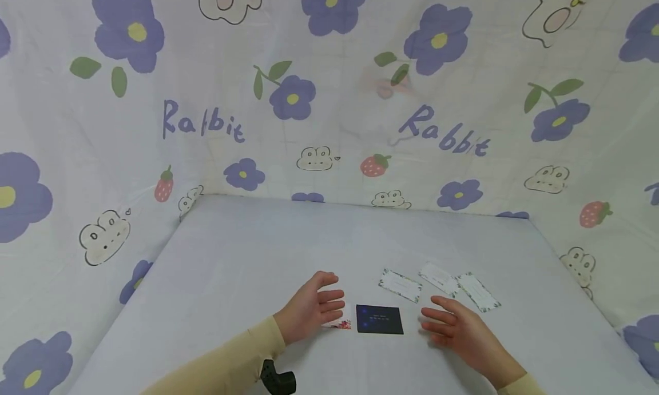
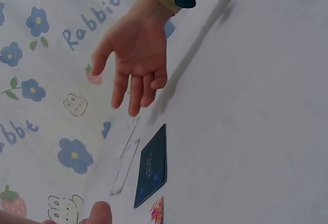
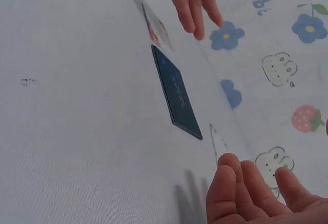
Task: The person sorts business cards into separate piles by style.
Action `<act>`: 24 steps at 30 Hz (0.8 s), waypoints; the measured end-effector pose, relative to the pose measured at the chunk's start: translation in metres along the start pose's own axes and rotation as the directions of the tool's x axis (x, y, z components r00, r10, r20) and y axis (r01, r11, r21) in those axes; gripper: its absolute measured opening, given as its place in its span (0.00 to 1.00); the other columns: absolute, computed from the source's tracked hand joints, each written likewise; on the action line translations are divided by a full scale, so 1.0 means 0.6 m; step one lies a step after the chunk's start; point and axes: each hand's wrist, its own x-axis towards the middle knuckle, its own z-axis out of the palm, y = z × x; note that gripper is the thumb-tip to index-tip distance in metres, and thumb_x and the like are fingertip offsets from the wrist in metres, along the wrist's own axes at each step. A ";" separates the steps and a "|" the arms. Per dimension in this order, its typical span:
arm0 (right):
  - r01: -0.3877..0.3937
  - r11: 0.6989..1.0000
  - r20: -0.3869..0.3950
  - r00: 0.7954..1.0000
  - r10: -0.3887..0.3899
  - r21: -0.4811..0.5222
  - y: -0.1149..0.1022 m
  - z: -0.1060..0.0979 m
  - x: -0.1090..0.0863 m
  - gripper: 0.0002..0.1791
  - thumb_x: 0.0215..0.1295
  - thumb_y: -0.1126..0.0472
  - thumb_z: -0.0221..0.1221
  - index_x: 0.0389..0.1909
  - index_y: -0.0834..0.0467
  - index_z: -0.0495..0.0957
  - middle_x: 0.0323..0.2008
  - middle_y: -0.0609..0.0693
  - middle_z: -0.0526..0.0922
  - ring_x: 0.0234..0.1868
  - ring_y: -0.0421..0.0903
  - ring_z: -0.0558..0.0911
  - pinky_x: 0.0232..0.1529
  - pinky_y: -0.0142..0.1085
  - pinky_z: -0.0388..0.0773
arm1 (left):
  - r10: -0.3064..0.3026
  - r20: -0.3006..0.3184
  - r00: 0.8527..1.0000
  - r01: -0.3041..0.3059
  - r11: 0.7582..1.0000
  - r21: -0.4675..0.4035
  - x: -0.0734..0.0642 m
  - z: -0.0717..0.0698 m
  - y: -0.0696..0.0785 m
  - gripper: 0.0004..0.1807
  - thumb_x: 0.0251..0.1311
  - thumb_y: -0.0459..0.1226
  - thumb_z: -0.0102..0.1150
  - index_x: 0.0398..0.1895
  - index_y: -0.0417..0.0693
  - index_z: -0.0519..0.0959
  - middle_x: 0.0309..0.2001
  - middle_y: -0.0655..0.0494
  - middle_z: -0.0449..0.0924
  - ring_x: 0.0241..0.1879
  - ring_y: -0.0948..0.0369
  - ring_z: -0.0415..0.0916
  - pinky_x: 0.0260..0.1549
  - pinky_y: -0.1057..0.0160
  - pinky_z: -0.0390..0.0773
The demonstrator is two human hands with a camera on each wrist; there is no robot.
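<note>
A dark blue card (image 1: 380, 319), perhaps a small stack, lies on the white table between my two hands. My left hand (image 1: 311, 308) hovers to its left, fingers loosely extended and holding nothing. Beneath those fingers is a white card with a red floral edge (image 1: 340, 320), partly hidden by the hand. On the other side, my right hand (image 1: 458, 332) is held above the table with relaxed, spread fingers and nothing in them. In the right wrist view, the dark card (image 3: 177, 93) lies flat, apart from both hands.
Beyond the dark card lie white cards with leafy borders: one nearer the middle (image 1: 400, 284), one behind it (image 1: 439, 278) and one at the right (image 1: 479, 292), the latter two close together. A patterned curtain (image 1: 329, 126) encloses the table's back and sides.
</note>
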 end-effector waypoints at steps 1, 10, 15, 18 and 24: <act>0.000 1.000 -0.010 1.000 0.000 -0.004 0.000 -0.006 -0.004 0.41 0.81 0.41 0.40 0.80 0.64 0.42 0.70 0.61 0.74 0.52 0.41 0.85 0.52 0.37 0.81 | 0.009 -0.003 1.000 -0.009 1.000 -0.006 0.001 -0.006 0.003 0.42 0.73 0.53 0.42 0.80 0.36 0.48 0.77 0.26 0.51 0.77 0.34 0.54 0.74 0.41 0.62; -0.021 1.000 -0.057 0.998 0.021 0.013 0.013 -0.058 -0.036 0.41 0.82 0.42 0.39 0.81 0.64 0.39 0.59 0.47 0.83 0.50 0.38 0.85 0.52 0.35 0.81 | 0.051 -0.103 0.993 -0.059 0.996 -0.068 0.012 -0.061 0.012 0.38 0.74 0.49 0.41 0.80 0.39 0.50 0.78 0.29 0.53 0.77 0.35 0.55 0.74 0.41 0.61; -0.032 0.999 -0.085 0.996 0.035 0.041 0.016 -0.072 -0.043 0.40 0.82 0.42 0.40 0.80 0.63 0.40 0.53 0.42 0.85 0.49 0.37 0.85 0.51 0.35 0.81 | 0.053 -0.134 0.990 -0.063 0.995 -0.071 0.014 -0.074 0.012 0.38 0.74 0.49 0.41 0.79 0.39 0.51 0.77 0.30 0.55 0.77 0.35 0.57 0.74 0.41 0.62; -0.048 0.997 -0.101 0.993 0.054 0.057 0.018 -0.076 -0.043 0.40 0.82 0.42 0.40 0.80 0.63 0.42 0.51 0.42 0.85 0.47 0.37 0.85 0.50 0.36 0.81 | 0.055 -0.133 0.990 -0.065 0.995 -0.070 0.014 -0.073 0.013 0.37 0.75 0.49 0.40 0.79 0.38 0.51 0.77 0.30 0.55 0.76 0.35 0.57 0.74 0.40 0.62; -0.070 0.994 -0.101 0.992 0.079 0.089 0.022 -0.081 -0.047 0.39 0.82 0.43 0.40 0.80 0.63 0.41 0.49 0.41 0.86 0.46 0.36 0.85 0.50 0.36 0.81 | 0.052 -0.136 0.989 -0.063 0.995 -0.074 0.016 -0.066 0.013 0.36 0.75 0.49 0.41 0.79 0.39 0.52 0.77 0.30 0.57 0.76 0.35 0.58 0.74 0.41 0.63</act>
